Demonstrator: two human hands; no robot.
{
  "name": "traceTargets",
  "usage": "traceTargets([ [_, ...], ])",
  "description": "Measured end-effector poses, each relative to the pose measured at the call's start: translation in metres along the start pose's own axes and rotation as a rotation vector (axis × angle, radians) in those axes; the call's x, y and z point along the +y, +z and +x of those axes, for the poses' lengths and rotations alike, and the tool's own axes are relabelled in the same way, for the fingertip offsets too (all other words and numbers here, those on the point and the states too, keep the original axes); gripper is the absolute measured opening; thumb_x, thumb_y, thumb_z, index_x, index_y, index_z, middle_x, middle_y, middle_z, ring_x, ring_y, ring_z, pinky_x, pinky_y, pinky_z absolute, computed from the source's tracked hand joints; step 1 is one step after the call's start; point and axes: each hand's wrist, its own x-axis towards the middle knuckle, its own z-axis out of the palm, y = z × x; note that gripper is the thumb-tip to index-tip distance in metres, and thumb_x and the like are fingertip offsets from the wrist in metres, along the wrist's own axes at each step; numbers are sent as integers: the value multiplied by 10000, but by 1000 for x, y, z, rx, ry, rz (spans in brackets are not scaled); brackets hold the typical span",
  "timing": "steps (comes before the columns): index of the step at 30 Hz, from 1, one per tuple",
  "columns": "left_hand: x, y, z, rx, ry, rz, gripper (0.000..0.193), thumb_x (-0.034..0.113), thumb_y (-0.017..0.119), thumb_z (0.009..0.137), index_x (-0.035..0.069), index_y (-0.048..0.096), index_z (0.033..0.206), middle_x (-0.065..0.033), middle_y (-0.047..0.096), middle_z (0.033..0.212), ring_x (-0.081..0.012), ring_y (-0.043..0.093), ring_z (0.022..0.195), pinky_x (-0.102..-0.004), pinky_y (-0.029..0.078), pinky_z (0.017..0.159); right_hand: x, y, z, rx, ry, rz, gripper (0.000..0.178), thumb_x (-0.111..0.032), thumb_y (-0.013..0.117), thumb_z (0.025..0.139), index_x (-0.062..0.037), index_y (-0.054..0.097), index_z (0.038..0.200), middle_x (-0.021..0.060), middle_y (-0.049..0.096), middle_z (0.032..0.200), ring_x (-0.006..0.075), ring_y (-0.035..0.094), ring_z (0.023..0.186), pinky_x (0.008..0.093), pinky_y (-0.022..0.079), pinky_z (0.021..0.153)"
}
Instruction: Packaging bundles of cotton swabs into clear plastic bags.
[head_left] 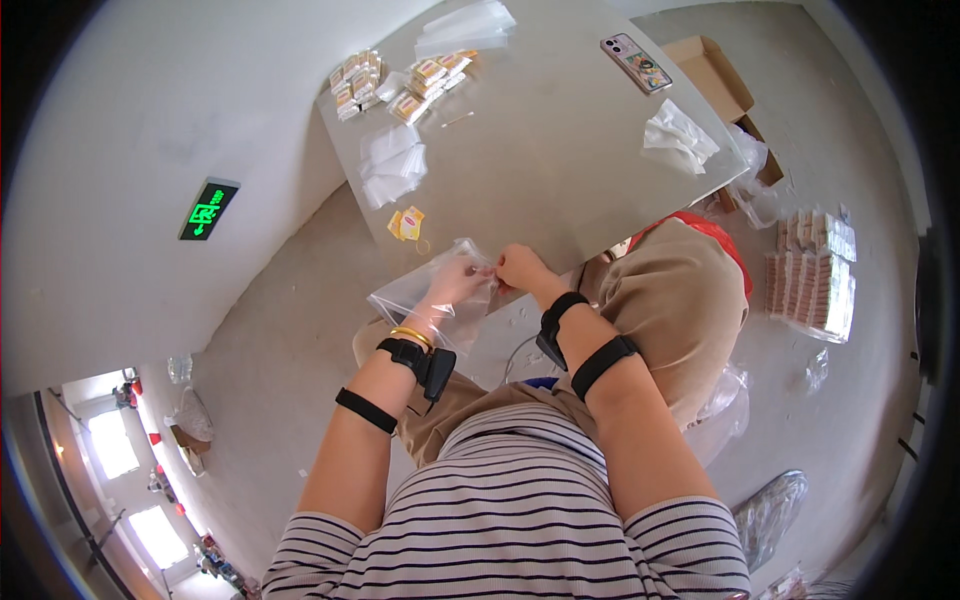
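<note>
A large clear plastic bag (395, 296) hangs at the near edge of the grey table, spread around my left hand and wrist. My left hand (460, 282) shows through the film, its fingers bent and closed on the bag close to its right side. Right beside it, my right hand (522, 268) pinches the bag's edge, so the fingertips of both hands almost meet. Just beyond the bag, a few small yellow-and-white cards (406, 224) lie at the table's near left, with a thin yellow loop (423, 247) next to them.
On the grey table (540, 130) are clear bag stacks (392, 165), small wrapped packs (432, 82), a cotton swab (458, 120), a phone (636, 63) and crumpled white tissue (680, 137). An open cardboard box (712, 75) and bundled packs (812, 275) stand on the right.
</note>
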Motion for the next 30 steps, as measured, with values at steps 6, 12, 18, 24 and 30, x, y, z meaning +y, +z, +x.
traceTargets([
  [6,-3,0,2,-154,-64,-162,287,272,703,776,16,688,905,-168,654,828,-308,633,760,-375,494,703,9,3,4,65,-139,-87,144,-74,624,841,31,644,744,126,683,685,197,670,557,313,543,588],
  [12,-1,9,-2,-35,89,407,222,200,698,733,17,689,858,-194,663,828,-356,644,808,-415,507,707,0,-5,3,100,-127,-240,148,-94,624,838,4,661,733,101,685,653,191,673,565,322,534,568],
  [18,5,14,-3,92,81,232,209,238,685,770,46,714,847,-177,673,800,-352,648,780,-417,502,683,-2,-21,2,10,-79,-300,186,-131,618,826,-24,670,684,67,676,610,181,676,570,320,538,612],
  [24,11,11,-2,87,66,195,231,297,677,807,74,737,817,-160,678,767,-326,656,752,-407,500,672,0,-15,-1,41,9,-336,193,-144,608,805,-38,694,669,58,682,616,184,681,593,325,545,648],
  [30,0,23,-1,109,-61,29,208,255,658,839,62,732,863,-161,693,853,-329,658,810,-387,508,719,-9,-14,-3,27,94,-332,172,-5,718,577,-43,733,743,181,706,839,334,695,858,392,551,727],
])
